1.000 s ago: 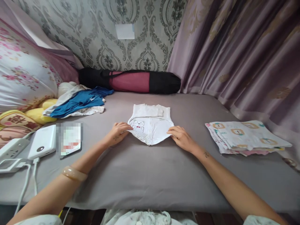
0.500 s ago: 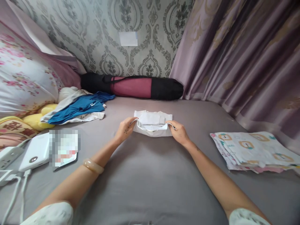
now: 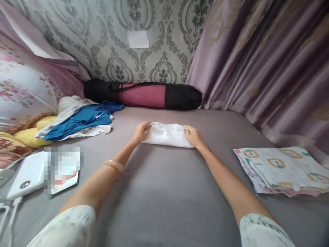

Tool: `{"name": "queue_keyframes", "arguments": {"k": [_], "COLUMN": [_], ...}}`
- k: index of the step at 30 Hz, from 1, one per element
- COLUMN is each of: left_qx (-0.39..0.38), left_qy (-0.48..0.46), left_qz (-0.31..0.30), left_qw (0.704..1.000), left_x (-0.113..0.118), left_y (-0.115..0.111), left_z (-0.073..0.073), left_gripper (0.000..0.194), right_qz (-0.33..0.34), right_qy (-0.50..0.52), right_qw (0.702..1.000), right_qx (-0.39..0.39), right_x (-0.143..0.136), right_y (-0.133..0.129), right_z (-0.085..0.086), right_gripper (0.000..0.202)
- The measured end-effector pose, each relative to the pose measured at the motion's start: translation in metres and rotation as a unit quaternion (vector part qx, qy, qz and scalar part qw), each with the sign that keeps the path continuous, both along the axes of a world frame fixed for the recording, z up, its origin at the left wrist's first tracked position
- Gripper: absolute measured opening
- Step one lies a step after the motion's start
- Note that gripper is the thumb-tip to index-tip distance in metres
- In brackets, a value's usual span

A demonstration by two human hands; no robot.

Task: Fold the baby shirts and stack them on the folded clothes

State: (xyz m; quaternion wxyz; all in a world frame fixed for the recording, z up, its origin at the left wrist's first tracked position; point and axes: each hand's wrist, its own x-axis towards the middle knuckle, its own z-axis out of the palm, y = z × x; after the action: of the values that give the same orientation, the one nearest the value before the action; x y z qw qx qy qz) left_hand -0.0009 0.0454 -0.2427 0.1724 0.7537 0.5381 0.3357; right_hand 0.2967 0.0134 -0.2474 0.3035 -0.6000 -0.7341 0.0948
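The folded white baby garment (image 3: pixel 167 134) lies on the grey bedsheet (image 3: pixel 164 192), out towards the far side of the bed, just in front of the black and maroon roll bag (image 3: pixel 144 95) by the wall. It sits squarely between the two hands. The left hand (image 3: pixel 140 132) has its fingers curled over the garment's left end, pinching the cloth there; the right hand (image 3: pixel 193 136) grips the right end the same way, fingers closed over the edge. Both arms stretch forward, a pale bangle (image 3: pixel 114 165) on the left wrist.

A second ago the garment was spread wider, its little bear print facing up, with the hands at its near corners. Half a second ago the near part had been lifted over and the bear was out of sight. Now it is a compact, smooth bundle, narrower from front to back, and the hands have moved further away from the body with it.

To the right, a stack of folded patterned cloths (image 3: pixel 282 166) rests well apart. To the left lie a blue garment (image 3: pixel 82 119) on a loose pile, and nearer, a white power bank (image 3: pixel 25 175).
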Motion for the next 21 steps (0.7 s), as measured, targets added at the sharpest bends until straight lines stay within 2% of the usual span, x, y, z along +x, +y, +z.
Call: {"name": "queue_keyframes", "arguments": {"k": [4,7,9,12,15,21], "left_qx": [-0.082,-0.115,-0.126,-0.119,-0.077,-0.070], "left_qy": [0.014,0.011,0.005,0.014,0.056,0.092], "left_qz": [0.061,0.137,0.161,0.156,0.144,0.164], "left_qw": [0.995,0.984,0.979,0.980,0.985,0.980], "left_x": [0.002,0.001,0.000,-0.004,-0.005,0.003], "left_y": [0.022,0.028,0.029,0.027,0.024,0.020], "left_z": [-0.009,-0.015,-0.019,-0.025,-0.030,-0.028], "left_gripper": [0.032,0.029,0.027,0.024,0.022,0.027], "right_qz": [-0.058,-0.117,-0.159,-0.201,-0.213,-0.233], "right_qy": [-0.024,-0.010,0.001,0.006,-0.004,-0.047], "right_qw": [0.996,0.990,0.984,0.977,0.974,0.967], "right_qx": [-0.065,-0.076,-0.076,-0.072,-0.075,-0.097], "right_x": [0.005,0.005,0.004,0.001,-0.001,-0.003], "right_y": [0.014,0.018,0.019,0.019,0.016,0.008], "right_z": [-0.005,-0.010,-0.012,-0.014,-0.013,-0.009], "right_gripper": [0.033,0.033,0.035,0.034,0.033,0.034]}}
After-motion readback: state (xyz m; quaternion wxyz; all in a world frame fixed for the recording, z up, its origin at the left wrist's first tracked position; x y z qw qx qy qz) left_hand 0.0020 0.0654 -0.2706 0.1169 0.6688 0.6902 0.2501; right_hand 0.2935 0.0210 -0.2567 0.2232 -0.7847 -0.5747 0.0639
